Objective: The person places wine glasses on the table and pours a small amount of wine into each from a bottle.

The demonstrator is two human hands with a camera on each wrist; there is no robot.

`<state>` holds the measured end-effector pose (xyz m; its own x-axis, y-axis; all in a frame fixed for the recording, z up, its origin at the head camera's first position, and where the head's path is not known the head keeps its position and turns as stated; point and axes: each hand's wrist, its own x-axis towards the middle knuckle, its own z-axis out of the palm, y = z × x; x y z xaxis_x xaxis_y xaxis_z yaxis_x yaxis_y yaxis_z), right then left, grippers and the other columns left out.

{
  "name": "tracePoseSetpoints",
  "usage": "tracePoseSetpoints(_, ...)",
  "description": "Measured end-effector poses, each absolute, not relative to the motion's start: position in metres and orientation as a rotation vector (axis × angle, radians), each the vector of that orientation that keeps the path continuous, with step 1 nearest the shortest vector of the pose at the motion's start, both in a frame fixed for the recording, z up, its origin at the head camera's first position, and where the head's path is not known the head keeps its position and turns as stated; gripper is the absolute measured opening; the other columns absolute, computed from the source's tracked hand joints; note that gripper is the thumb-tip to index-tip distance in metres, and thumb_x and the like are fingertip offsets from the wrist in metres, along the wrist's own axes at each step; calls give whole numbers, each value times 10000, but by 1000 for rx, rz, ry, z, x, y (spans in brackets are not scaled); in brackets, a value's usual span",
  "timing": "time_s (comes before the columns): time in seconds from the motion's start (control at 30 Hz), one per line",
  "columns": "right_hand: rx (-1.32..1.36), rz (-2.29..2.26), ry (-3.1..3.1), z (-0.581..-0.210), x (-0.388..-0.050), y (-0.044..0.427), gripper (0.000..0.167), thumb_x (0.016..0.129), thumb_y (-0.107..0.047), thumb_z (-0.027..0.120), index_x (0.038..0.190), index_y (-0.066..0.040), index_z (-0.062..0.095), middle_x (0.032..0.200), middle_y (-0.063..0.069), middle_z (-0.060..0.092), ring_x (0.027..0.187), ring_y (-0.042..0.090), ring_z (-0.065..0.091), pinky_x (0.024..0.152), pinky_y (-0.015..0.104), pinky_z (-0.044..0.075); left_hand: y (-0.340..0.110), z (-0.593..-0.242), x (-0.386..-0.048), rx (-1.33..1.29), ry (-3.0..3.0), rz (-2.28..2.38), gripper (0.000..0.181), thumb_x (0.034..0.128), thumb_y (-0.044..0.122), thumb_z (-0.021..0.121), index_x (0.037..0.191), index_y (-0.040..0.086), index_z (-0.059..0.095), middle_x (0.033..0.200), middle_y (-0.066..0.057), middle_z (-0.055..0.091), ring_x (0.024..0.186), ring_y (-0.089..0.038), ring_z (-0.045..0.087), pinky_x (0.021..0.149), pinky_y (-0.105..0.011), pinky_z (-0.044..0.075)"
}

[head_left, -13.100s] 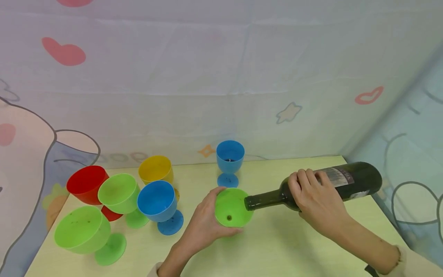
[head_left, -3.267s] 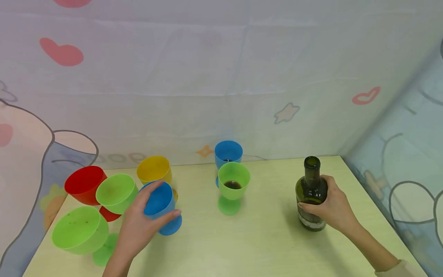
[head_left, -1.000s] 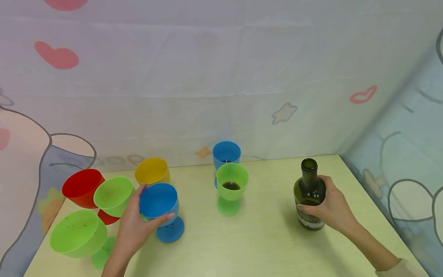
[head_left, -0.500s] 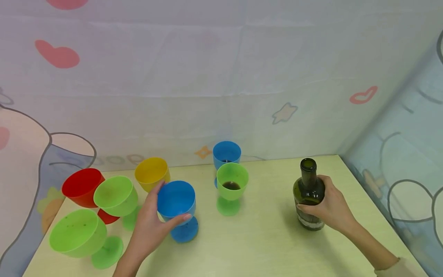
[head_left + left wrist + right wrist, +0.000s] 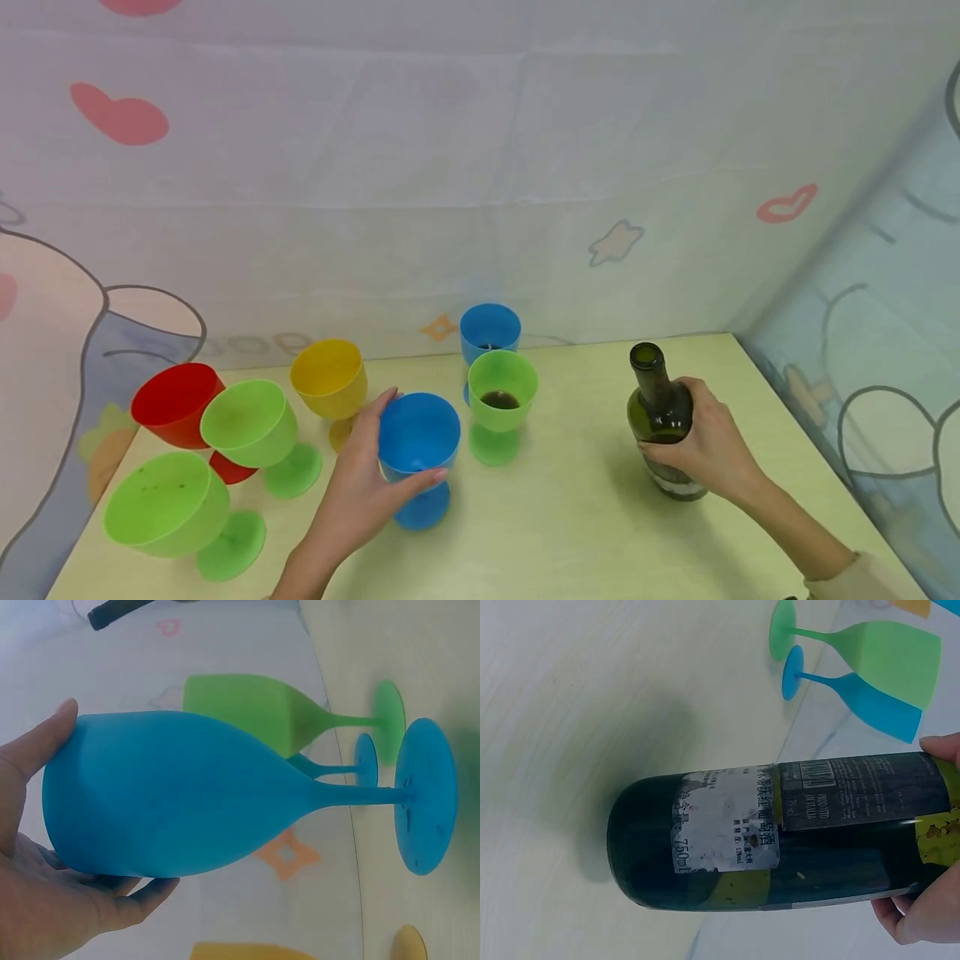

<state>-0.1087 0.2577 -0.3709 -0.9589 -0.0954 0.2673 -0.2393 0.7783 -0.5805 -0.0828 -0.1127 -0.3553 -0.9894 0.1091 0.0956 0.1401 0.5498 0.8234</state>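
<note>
My left hand (image 5: 360,492) holds a blue plastic goblet (image 5: 418,442) by its bowl, thumb on the near side. In the left wrist view this goblet (image 5: 172,795) has its stem and foot fully showing. The right hand (image 5: 712,446) grips a dark green wine bottle (image 5: 660,417) round its body; the neck leans slightly left. Labels show on the bottle (image 5: 727,832) in the right wrist view. Between the hands stands a green goblet (image 5: 501,400) with dark liquid in it. Behind it is another blue goblet (image 5: 491,329), also with something dark inside.
At the left of the pale table (image 5: 570,533) stand a red goblet (image 5: 176,404), a yellow goblet (image 5: 328,379), a green goblet (image 5: 251,425) and a wider green goblet (image 5: 167,504). A printed cloth backdrop (image 5: 375,167) rises behind the table.
Earlier the bottle was tipped over the green goblet, which now stands with dark liquid. The left hand has since taken the blue goblet from the group and moved it right; the bottle now leans left.
</note>
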Motion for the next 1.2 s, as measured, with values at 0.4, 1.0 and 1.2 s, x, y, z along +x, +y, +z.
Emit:
tracePoseSetpoints(0.4, 424, 606, -2735, -372, -105, 243, 751, 531, -171, 826, 1094, 123, 426, 944, 210, 550, 848, 336, 516, 760, 466, 319, -83, -360, -87, -400, -2748, -1436, 898, 676, 361, 802, 1375, 112, 296, 1340, -74, 382, 1178, -324, 410, 871, -526, 428)
tracePoseSetpoints(1.0, 655, 83, -2589, -371, -98, 223, 746, 428, -217, 824, 1016, 71, 465, 957, 215, 533, 892, 358, 508, 734, 489, 381, -69, -365, -87, -466, -2825, -1407, 891, 622, 342, 839, 1319, 78, 351, 1284, -107, 397, 1138, -344, 426, 817, -517, 465)
tracePoseSetpoints(1.2, 662, 11, -2579, -368, -96, 217, 748, 417, -245, 838, 995, 52, 468, 937, 189, 530, 863, 343, 505, 723, 482, 384, -68, -365, -86, -463, -2830, -1388, 859, 630, 333, 836, 1305, 88, 365, 1282, -100, 396, 1139, -346, 423, 809, -507, 473)
